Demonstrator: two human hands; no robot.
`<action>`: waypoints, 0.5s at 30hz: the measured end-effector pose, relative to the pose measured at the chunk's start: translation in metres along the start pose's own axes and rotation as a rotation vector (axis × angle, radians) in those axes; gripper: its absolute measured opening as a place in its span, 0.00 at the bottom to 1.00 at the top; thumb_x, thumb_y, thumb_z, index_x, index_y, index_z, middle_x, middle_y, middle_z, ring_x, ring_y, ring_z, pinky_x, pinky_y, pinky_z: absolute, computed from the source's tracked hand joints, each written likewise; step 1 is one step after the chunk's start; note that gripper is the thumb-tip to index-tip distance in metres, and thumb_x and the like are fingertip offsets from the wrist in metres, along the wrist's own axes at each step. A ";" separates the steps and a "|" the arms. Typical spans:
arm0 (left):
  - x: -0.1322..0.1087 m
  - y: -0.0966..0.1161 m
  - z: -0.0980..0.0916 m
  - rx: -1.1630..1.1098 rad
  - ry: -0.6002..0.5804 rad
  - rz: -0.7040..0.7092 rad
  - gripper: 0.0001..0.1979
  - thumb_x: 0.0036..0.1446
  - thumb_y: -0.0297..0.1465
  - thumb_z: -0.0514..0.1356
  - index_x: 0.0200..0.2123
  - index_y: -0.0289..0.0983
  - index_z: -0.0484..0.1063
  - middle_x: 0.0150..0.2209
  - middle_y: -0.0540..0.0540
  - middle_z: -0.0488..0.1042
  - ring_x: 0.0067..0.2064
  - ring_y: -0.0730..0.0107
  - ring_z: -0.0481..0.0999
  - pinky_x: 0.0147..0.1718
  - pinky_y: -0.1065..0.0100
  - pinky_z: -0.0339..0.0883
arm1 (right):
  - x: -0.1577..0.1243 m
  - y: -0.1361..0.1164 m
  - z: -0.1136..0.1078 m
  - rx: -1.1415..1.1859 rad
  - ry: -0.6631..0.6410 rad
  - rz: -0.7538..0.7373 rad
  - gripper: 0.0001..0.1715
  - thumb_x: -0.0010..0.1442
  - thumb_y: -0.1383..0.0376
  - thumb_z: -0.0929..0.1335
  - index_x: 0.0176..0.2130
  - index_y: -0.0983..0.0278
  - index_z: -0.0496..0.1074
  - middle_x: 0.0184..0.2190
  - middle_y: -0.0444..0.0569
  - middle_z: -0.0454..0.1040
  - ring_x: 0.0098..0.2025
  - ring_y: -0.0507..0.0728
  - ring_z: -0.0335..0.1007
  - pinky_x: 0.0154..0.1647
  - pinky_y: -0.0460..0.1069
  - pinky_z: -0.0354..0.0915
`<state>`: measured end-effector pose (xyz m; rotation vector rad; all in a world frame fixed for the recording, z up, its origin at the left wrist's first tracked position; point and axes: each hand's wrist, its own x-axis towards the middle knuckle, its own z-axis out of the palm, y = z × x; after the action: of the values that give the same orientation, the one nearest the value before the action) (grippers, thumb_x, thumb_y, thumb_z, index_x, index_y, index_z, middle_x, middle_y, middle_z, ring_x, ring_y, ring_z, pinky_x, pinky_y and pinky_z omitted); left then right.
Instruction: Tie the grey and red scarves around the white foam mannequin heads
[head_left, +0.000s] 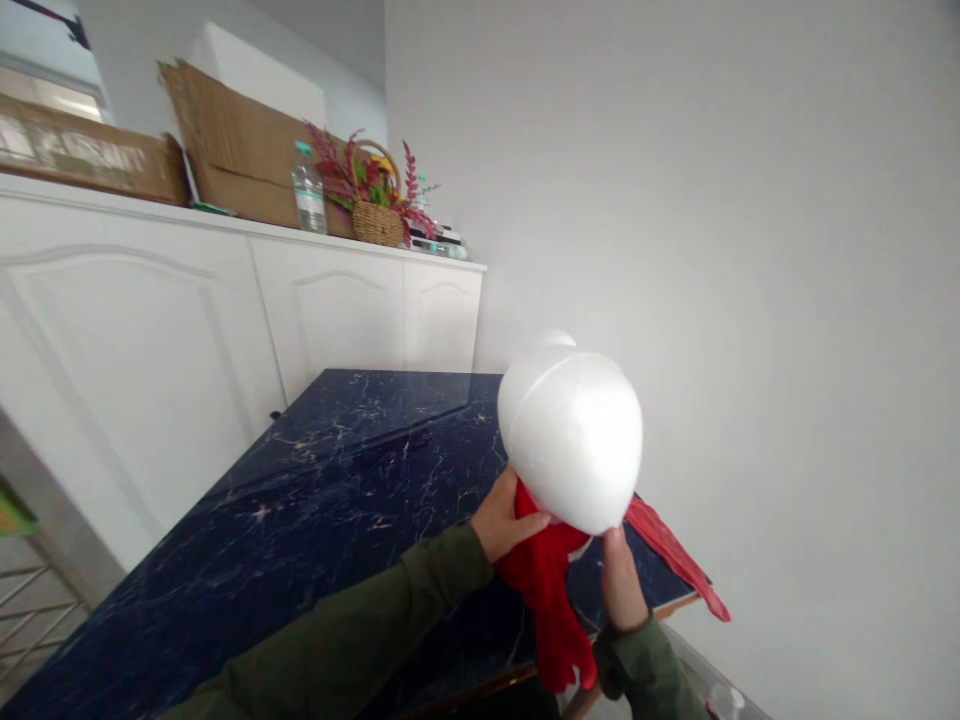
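Note:
A white foam head form (574,435) is held up over the near right corner of the dark blue marble table (315,500). A red scarf (551,590) hangs from under it, with one end trailing right over the table edge. My left hand (504,520) pinches the red scarf at the foam form's base. My right hand (621,580) grips the underside of the form and the scarf from below, fingers closed. Both sleeves are dark green.
White cabinets (225,320) line the back left wall. On top of them stand cardboard boxes (240,150), a water bottle (308,190) and a wicker basket of red foliage (376,200). A plain white wall fills the right side.

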<state>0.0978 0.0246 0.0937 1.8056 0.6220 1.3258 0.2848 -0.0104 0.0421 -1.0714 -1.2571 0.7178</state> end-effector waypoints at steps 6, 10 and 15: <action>0.011 -0.009 -0.109 0.230 0.187 -0.032 0.47 0.29 0.24 0.68 0.55 0.29 0.52 0.56 0.36 0.56 0.57 0.52 0.55 0.57 0.58 0.44 | 0.040 -0.016 0.124 0.144 -0.186 0.005 0.29 0.52 0.48 0.62 0.46 0.64 0.66 0.47 0.52 0.67 0.55 0.59 0.56 0.56 0.54 0.52; -0.015 -0.031 -0.146 0.333 0.247 -0.172 0.41 0.30 0.14 0.60 0.53 0.29 0.56 0.54 0.36 0.60 0.56 0.54 0.56 0.57 0.59 0.45 | 0.051 0.000 0.175 0.249 -0.224 0.132 0.29 0.48 0.49 0.64 0.44 0.64 0.67 0.39 0.51 0.71 0.50 0.59 0.61 0.49 0.54 0.60; -0.041 -0.041 -0.165 0.412 0.296 -0.310 0.34 0.33 0.13 0.52 0.49 0.35 0.64 0.49 0.41 0.67 0.54 0.54 0.61 0.56 0.59 0.48 | 0.037 0.014 0.189 0.280 -0.139 0.165 0.39 0.42 0.52 0.69 0.50 0.65 0.60 0.46 0.54 0.67 0.48 0.60 0.62 0.46 0.53 0.61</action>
<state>-0.0681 0.0674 0.0596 1.7389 1.3628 1.3246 0.1109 0.0729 0.0378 -0.9120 -1.1519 1.0763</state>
